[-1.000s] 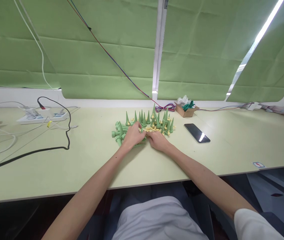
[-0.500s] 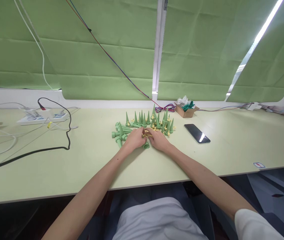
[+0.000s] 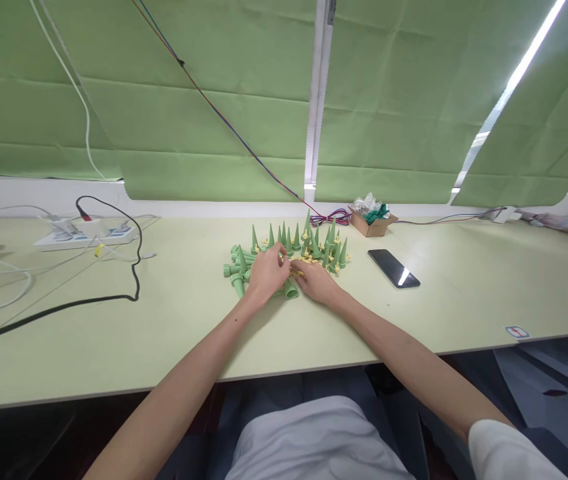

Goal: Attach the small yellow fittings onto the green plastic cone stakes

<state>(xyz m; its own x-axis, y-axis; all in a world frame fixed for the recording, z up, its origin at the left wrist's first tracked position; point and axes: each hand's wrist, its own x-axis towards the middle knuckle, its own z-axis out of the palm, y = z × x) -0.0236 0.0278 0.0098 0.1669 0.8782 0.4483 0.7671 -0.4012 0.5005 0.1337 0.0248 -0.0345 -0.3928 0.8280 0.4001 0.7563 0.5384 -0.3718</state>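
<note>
My left hand (image 3: 269, 272) is over the green pile, fingers curled and thumb near the fingertips; whatever lies in the pinch is hidden. Close beside it, my right hand (image 3: 317, 281) has bent fingers at a heap of small yellow valves (image 3: 305, 262), and I cannot make out what its fingertips hold. Green cone-shaped plastic spikes (image 3: 331, 235), several with yellow valves, stand upright behind and right of the hands. Other green spikes (image 3: 237, 283) lie on their sides at the left. One hollow green spike end (image 3: 291, 291) shows below my hands.
A black phone (image 3: 394, 268) lies to the right on the pale table (image 3: 164, 347). Behind it is a small cardboard box (image 3: 371, 227) with crumpled plastic and green material. Coiled wires (image 3: 334, 217) sit near the wall. A power strip (image 3: 87, 237) with cables is at the left.
My left hand has shifted slightly left and up, with its fingers raised away from my right hand. My right hand stays nearly in place at the yellow valves.
</note>
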